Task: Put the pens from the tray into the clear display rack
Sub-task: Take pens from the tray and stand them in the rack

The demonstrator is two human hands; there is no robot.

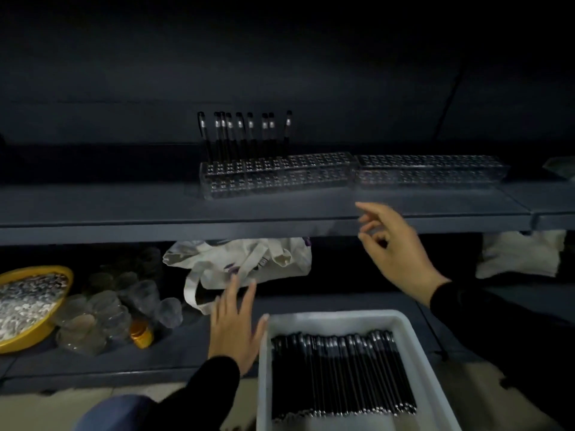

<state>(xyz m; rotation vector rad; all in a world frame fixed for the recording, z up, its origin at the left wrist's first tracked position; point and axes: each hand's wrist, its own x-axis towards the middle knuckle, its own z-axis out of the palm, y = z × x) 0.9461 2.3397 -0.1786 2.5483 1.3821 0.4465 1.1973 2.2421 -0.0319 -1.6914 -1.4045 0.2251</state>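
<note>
1. The left hand (231,325) lies flat with straight, spread fingers just beside the left rim of the white tray (413,343), holding nothing.
2. The right hand (395,244) hovers in front of the upper shelf (124,209), fingers loosely curled, empty.
3. Black pens (339,374) fill the tray in a row.
4. Several pens (242,135) stand upright at the left end of the clear display rack (277,178) on that shelf.

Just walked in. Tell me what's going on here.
A person is moving black pens from a white tray into a clear display rack on the shelf. About nine pens stand at the rack's left end; many more lie in the tray. Right now both hands are empty: the left hand is open beside the tray, the right hand is raised below the rack.
</note>
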